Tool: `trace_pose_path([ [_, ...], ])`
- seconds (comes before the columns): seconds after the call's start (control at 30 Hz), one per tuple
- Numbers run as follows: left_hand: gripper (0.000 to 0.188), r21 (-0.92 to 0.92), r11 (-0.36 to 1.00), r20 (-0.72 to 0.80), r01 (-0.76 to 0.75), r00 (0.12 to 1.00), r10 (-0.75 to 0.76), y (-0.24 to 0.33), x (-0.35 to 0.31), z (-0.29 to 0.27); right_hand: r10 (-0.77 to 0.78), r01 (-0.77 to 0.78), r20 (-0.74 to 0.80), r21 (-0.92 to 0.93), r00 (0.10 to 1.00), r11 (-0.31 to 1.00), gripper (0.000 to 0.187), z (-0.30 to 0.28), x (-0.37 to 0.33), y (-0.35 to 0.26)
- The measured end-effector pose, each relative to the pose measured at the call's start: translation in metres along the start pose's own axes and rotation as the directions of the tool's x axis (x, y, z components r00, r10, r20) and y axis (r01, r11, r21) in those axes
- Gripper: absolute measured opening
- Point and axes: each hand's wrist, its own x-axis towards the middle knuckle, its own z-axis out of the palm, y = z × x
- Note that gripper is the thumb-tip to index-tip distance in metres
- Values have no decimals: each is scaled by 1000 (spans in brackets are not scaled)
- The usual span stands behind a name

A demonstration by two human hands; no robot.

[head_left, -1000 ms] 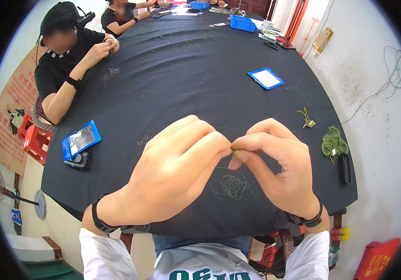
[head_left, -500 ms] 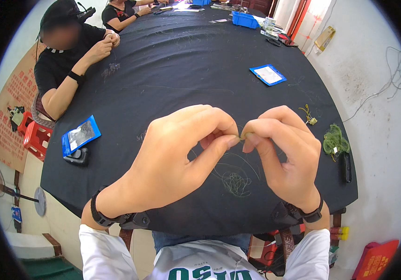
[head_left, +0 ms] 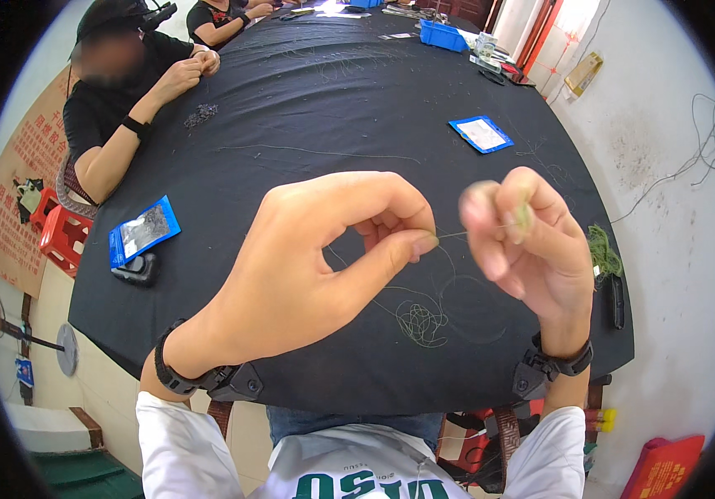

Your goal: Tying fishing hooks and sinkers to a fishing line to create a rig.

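The left hand [head_left: 291, 266] pinches a thin green thread [head_left: 454, 234] between thumb and finger. Half a second ago the fingertips almost met; now the right hand [head_left: 549, 258] is apart, off to the right, with its fingers more spread. It is blurry, so I cannot tell if it grips the thread, which runs between the hands. A loose thread tangle [head_left: 422, 324] lies on the near part of the black table [head_left: 440, 382].

A thin green thread [head_left: 453, 234] stretches nearly straight near a loose green tangle [head_left: 421, 324]
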Motion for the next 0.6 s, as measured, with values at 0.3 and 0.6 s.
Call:
trace_pose_path([
  [0.3,5,-30,999,45,-28,999,29,-2,-5,-3,-205,176,47,351,978,920,12,-22,-14,-51],
  [0.6,5,-54,996,52,72,996,-69,-4,-17,-8,-369,391,-145,480,918,785,14,-41,-25,-78],
])
